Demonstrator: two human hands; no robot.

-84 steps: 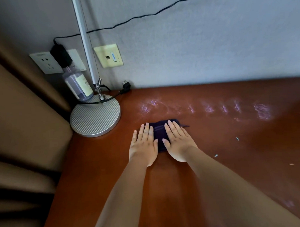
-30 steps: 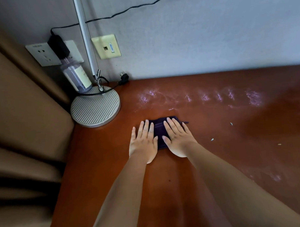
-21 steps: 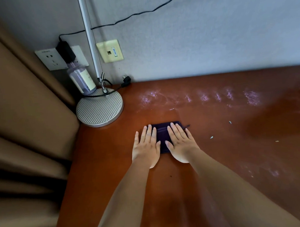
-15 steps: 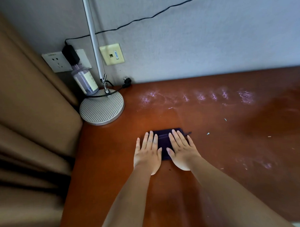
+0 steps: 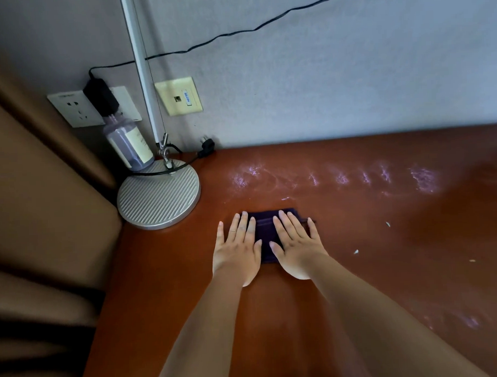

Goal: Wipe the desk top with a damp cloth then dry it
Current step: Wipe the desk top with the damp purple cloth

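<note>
Both hands lay flat, palms down and side by side, on a folded dark cloth (image 5: 267,234) that sat on the reddish-brown desk top (image 5: 357,283) a little in from the wall. The left hand (image 5: 238,250) covered the cloth's left part with its fingers (image 5: 244,225) stretched out and slightly spread, gripping nothing; the right hand (image 5: 297,250) covered the right part the same way, fingers straight, pressing rather than clasping. A dark strip of cloth showed between the two thumbs, and its far edge and right corner stuck out past the fingertips.

Beyond the cloth a band of pale wet streaks (image 5: 340,178) ran across the desk near the wall. A few small light crumbs (image 5: 356,251) lay to the right of the right hand. At the desk's back left corner stood a ribbed round lamp base (image 5: 157,201) with its white pole (image 5: 140,65) rising from it, and a clear labelled bottle (image 5: 130,146) stood tilted just behind the base, below a wall socket (image 5: 75,108) with a black adapter (image 5: 100,94) plugged in
</note>
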